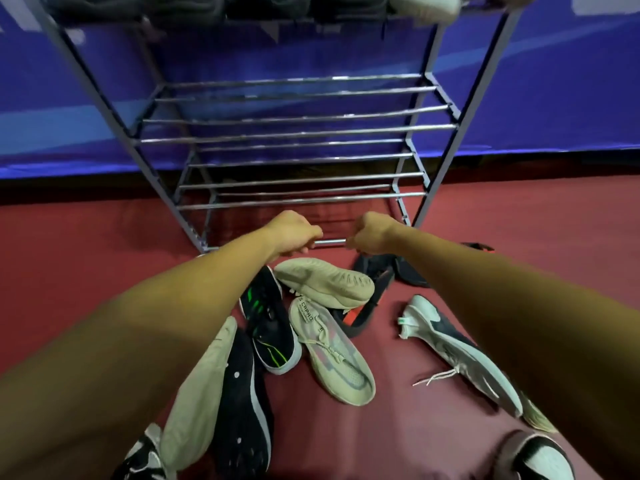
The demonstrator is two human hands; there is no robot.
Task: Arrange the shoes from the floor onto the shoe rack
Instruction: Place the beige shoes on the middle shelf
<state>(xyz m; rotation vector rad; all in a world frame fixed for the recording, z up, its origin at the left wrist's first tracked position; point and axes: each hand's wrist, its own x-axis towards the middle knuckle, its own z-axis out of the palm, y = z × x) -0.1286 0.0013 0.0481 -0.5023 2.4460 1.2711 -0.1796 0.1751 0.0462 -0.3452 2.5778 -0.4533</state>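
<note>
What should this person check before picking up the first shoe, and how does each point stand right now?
1. Hands free: not ok. The left hand and right hand both grip the lowest front bar of the shoe rack.
2. Shelf room: ok. No shoes show on its middle shelves.
3. A shoe in reach: ok. A beige shoe lies sole-up just under the hands.
4. Sorted in pairs: not ok. The other shoes lie jumbled and overlapping on the floor.
5. Top shelf room: cannot tell. It is blurred and cut off.
</note>
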